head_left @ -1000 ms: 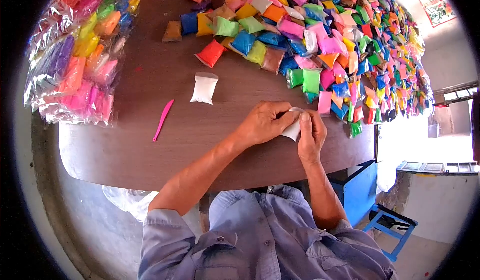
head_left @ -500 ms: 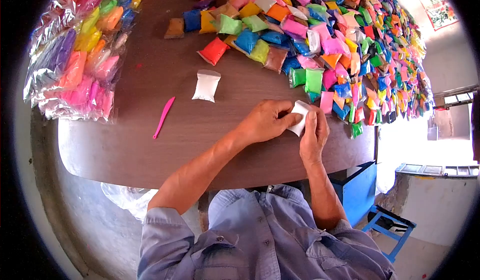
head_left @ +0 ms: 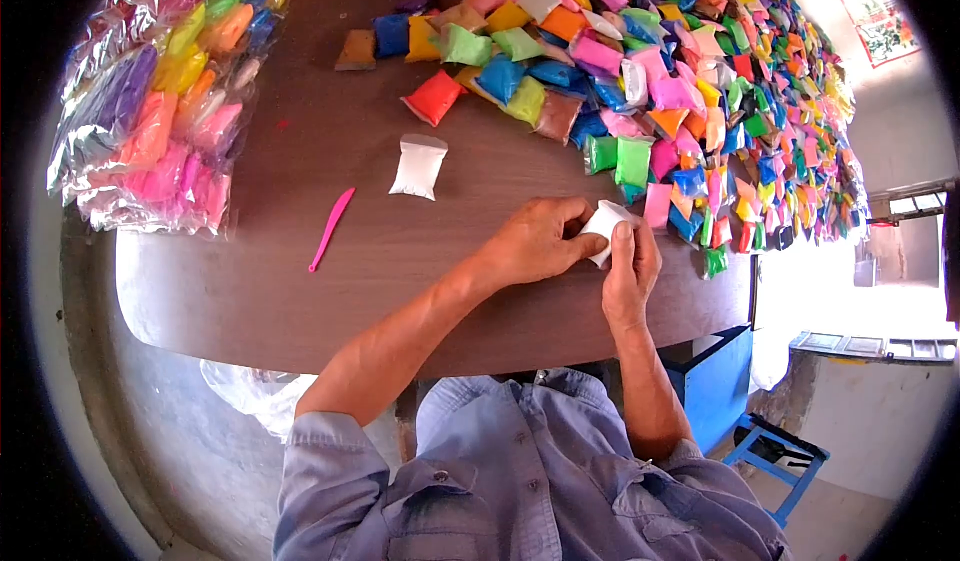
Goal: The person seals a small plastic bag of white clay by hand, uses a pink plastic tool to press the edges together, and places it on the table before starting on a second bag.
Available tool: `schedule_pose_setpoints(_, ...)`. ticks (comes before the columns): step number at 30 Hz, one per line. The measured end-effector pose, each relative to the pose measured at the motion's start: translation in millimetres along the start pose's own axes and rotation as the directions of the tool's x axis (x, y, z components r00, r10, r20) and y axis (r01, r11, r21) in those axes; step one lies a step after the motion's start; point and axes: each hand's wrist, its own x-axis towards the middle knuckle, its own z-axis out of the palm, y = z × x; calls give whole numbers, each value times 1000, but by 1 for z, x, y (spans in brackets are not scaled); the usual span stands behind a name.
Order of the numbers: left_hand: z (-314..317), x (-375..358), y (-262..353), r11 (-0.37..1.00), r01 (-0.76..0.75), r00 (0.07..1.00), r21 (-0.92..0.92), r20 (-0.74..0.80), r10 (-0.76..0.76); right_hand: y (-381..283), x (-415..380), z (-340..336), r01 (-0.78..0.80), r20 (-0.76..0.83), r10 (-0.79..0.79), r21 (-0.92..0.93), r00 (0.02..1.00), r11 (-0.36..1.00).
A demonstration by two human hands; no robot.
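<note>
Both hands hold one small white packet (head_left: 606, 229) between them, just above the brown table near its front edge. My left hand (head_left: 545, 245) grips its left side with thumb and bent fingers. On the packet's right side, my right hand (head_left: 632, 261) presses with the thumb on top and the fingers curled behind. A second white packet (head_left: 418, 167) lies flat on the table, left of and beyond my hands. Farther left lies a thin pink plastic knife (head_left: 331, 230), slanting.
Many small coloured packets (head_left: 597, 53) are heaped across the table's back and right. At the back left lie clear bags of coloured packs (head_left: 160, 111). The curved brown table (head_left: 250, 311) ends before my body. A blue stool (head_left: 780, 466) stands at the lower right.
The white packet in my hands has tilted and shifted slightly, and the fingers have changed their hold a little. The view has shifted slightly; the things on the table lie as before.
</note>
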Motion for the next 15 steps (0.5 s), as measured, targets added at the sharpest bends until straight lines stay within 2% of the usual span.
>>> schedule_pose_setpoints(2, -1, 0, -1, 999, 25, 1000, -22, 11, -25, -7, -1, 0, -90, 27, 89, 21, 996, 996)
schedule_pose_setpoints(6, -2, 1, 1, 993, 96, 994, -66, 61, -92, -7, 0, 0, -48, 24, 47, 21, 999, 999)
schedule_pose_setpoints(7, -1, 0, 0, 993, 97, 994, -67, 60, -93, -2, -1, -2, -48, 16, 47, 15, 999, 999)
schedule_pose_setpoints(9, 1, -1, -1, 999, -6, 1000, -53, 22, 7, 0, 0, -1, -47, 10, 47, 10, 999, 999)
schedule_pose_setpoints(13, 1, 2, -3, 997, 43, 998, -69, 40, -40, -4, -1, 1, -41, -13, 42, 58, 999, 997)
schedule_pose_setpoints(15, 0, 2, -3, 999, 40, 999, 12, 37, -41, -5, -1, 1, -61, -16, 62, 59, 998, 996)
